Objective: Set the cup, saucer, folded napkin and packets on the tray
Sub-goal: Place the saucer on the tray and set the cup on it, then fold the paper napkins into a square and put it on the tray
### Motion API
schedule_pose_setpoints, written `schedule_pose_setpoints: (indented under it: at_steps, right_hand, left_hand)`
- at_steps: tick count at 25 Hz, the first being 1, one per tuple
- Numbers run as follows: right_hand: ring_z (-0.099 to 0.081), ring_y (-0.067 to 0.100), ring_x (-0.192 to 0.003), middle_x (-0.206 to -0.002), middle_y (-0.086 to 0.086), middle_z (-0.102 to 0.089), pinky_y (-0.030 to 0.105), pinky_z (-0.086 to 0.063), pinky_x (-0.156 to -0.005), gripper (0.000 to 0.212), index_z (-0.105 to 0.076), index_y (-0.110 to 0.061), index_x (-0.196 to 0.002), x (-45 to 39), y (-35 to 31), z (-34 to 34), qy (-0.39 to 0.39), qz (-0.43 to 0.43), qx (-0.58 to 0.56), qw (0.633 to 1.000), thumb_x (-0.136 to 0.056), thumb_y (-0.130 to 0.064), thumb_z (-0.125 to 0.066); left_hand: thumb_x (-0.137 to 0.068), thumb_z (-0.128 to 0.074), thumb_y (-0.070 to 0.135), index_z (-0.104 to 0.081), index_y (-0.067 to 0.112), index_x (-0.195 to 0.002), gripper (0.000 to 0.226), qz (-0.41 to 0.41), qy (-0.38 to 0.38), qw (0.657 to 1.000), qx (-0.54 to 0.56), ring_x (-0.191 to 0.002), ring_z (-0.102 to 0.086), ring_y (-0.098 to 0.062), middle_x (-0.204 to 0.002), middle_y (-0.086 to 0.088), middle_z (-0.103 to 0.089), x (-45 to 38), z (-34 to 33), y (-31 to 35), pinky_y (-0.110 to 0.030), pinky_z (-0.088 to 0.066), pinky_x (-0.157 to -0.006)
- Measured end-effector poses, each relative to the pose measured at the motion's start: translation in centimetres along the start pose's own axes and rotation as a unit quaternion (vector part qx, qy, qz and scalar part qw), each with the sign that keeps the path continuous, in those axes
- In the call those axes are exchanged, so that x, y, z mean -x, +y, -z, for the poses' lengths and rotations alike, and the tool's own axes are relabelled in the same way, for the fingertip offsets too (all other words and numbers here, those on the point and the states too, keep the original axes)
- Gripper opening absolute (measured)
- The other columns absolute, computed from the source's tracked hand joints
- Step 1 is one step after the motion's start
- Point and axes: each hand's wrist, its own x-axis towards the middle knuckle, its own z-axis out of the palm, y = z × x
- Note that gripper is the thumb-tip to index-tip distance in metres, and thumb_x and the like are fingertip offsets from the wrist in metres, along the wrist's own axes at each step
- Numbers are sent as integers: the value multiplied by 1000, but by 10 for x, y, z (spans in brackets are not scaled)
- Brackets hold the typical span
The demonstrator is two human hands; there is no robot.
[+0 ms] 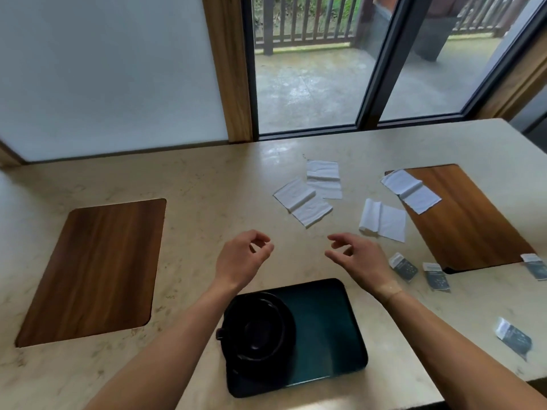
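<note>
Both hands, left hand and right hand, are hovering with fingers loosely apart, holding nothing; grabbing beyond them risks unfolding the thin white paper napkins.

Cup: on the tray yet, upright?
Yes. The cup stands upright on its saucer, at the tray's left end.

Head camera looks forward and down, close over the table (edges perhaps warped).

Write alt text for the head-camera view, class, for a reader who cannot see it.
Two empty hands, left hand and right hand, hover above a dark tray holding a cup on a saucer; napkins and packets lie on the counter.
</note>
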Motion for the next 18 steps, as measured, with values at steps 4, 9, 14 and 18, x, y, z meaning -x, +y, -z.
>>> schedule_pose_setpoints:
  at_steps: [4,9,14,18]
  right_hand:
    - [-62,3,-78,-99,-13,-67,32,-56,-76,33,-64,-32,-116,-47,33,25,5,17,17,1000,-85,-44,-65]
    - [-62,1,-76,-96,-18,-65,29,-52,-71,27,-63,-36,-112,-114,65,46,-30,49,16,998,-86,-45,-62]
    - [-62,4,-80,-96,-19,-63,30,-49,-71,24,-63,-40,-109,-171,84,34,-80,76,36,993,-86,-45,-62]
    - [-62,11,-84,-95,-16,-64,30,-44,-71,21,-65,-38,-107,-220,86,3,-89,100,58,989,-86,-38,-64]
  left_hand:
    - [-82,-70,39,-70,34,-92,12,19,9,1000,-13,-70,-59,-1,-83,19,-68,-38,-38,23,-35,-54,-70]
    - [-82,-67,42,-68,36,-94,13,74,39,995,-49,-77,-58,-6,-85,22,-65,-77,-80,37,-35,-52,-73]
    - [-84,-65,40,-68,34,-97,14,131,66,985,-86,-87,-56,-10,-88,20,-62,-112,-102,30,-30,-44,-70]
    - [-83,-71,35,-71,27,-101,20,128,64,981,-131,-90,-54,-16,-92,10,-66,-146,-120,13,-30,-43,-67]
